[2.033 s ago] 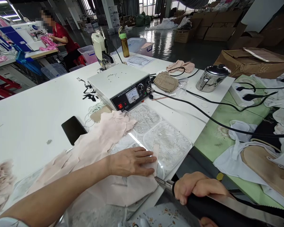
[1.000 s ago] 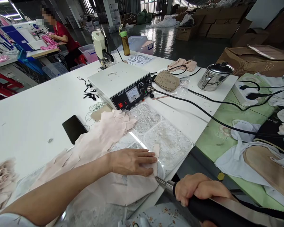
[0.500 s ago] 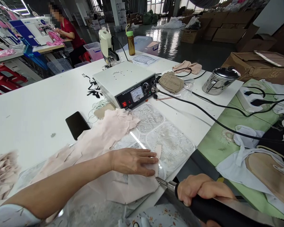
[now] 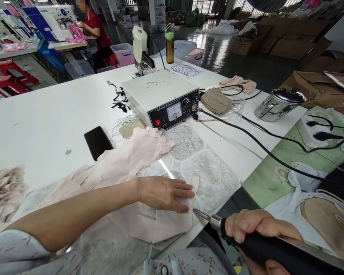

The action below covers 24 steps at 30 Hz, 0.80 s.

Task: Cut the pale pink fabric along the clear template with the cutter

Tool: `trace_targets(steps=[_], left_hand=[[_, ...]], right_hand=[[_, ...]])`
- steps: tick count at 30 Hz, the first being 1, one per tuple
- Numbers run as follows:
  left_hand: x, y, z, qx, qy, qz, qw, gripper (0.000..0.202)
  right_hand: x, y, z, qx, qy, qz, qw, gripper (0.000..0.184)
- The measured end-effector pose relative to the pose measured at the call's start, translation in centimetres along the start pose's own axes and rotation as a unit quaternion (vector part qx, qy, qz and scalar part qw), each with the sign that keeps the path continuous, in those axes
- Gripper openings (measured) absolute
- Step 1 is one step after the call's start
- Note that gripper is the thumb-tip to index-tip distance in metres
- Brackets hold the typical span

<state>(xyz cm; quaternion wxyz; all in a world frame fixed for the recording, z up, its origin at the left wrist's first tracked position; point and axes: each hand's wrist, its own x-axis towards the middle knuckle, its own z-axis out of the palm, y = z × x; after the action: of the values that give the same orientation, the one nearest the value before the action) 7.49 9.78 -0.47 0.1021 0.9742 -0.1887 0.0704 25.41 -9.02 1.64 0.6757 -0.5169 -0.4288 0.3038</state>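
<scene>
Left hand (image 4: pixel 166 193) palm down, fingers laid out flat and gripping nothing, resting on the pale pink fabric (image 4: pixel 163 225) — presumably so the cloth lies smooth and does not slip. The fabric lies over a clear patterned sheet (image 4: pixel 210 175) near the tabletop's (image 4: pixel 46 118) close right corner; the sheet likely shields the surface. Right hand (image 4: pixel 263 225) has its fingers wrapped round the black handle of a metal-tipped tool (image 4: pixel 216 221), held low and slanting in from the right, an angle that seems to leave the cloth's edge visible. The tip is at that edge, just beside the left thumb; actual contact too small to confirm. Control box (image 4: pixel 160 95) stands beyond the sheet, meter facing the worker, probably for easy reading. Black cable (image 4: pixel 275 157) leaves its front and runs off right — well apart from the fabric, so perhaps less apt to drag it.
</scene>
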Motion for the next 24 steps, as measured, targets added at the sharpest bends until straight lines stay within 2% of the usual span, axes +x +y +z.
trace_targets(steps=[3, 7, 10, 18, 24], left_hand=[[0.1, 0.0, 0.0, -0.001, -0.004, 0.005, 1.000, 0.025], [0.2, 0.0, -0.1, -0.006, -0.037, -0.003, 0.999, 0.028], [0.2, 0.0, -0.1, -0.024, -0.051, -0.018, 0.998, 0.026], [0.0, 0.0, 0.1, -0.019, -0.025, -0.005, 0.999, 0.024], [0.2, 0.0, -0.2, -0.099, -0.078, -0.054, 0.991, 0.025]], right_hand=[[0.5, -0.1, 0.6, 0.016, 0.030, -0.038, 0.999, 0.011], [0.8, 0.1, 1.2, 0.030, 0.047, -0.039, 0.998, 0.012], [0.9, 0.4, 1.2, 0.030, 0.041, -0.026, 0.998, 0.011], [1.1, 0.3, 0.8, 0.037, 0.028, -0.046, 0.998, 0.011], [1.2, 0.5, 0.6, 0.051, 0.025, -0.049, 0.997, 0.013]])
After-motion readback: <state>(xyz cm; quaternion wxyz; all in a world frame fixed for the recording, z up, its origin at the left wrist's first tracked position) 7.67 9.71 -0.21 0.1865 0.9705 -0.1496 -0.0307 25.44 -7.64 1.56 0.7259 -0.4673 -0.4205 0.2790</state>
